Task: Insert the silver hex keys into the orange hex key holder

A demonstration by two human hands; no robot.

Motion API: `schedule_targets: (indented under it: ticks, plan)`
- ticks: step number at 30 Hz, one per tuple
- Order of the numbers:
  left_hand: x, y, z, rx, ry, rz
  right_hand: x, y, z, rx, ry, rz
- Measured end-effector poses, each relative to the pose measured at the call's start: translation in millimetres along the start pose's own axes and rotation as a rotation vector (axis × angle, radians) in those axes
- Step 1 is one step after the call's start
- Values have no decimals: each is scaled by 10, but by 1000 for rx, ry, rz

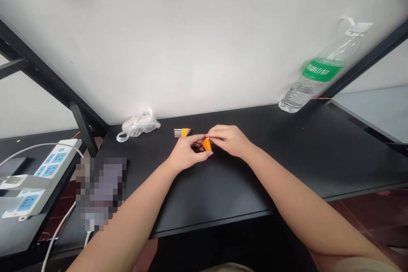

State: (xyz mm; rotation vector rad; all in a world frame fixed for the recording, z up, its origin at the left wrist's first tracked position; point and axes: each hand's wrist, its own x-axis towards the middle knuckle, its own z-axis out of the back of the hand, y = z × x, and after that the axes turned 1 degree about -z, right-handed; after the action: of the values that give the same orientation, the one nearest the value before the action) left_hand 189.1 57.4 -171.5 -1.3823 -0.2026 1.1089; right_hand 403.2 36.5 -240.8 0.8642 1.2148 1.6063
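Note:
My left hand point(186, 153) and my right hand point(230, 139) meet over the middle of the black table point(287, 157). Both pinch a small orange piece point(207, 144) between their fingertips, just above the tabletop. What the piece is, I cannot tell. A little behind my hands lies a short row of thin pins with an orange band point(182, 132), flat on the table and untouched.
A crumpled clear plastic bag point(137, 124) lies at the back left near the white wall. A water bottle with a green label point(320, 72) stands at the back right. On the left are white power strips point(38, 178) with cables and a black frame post point(83, 129).

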Motion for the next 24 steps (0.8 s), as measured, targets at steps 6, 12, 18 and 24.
schedule_targets:
  ticks: [6, 12, 18, 24]
  plan:
    - [-7, -17, -8, 204, -77, -40, 13, -125, 1, -102, -26, -142]
    - [9, 104, 28, 273, -134, -21, -75, -419, 307, -255, 198, -308]
    - [17, 166, 61, 454, -147, -58, -112, -513, 336, -289, 263, -434]
    - [35, 256, 50, 500, -205, -68, -121, -487, 325, -340, 208, -528]
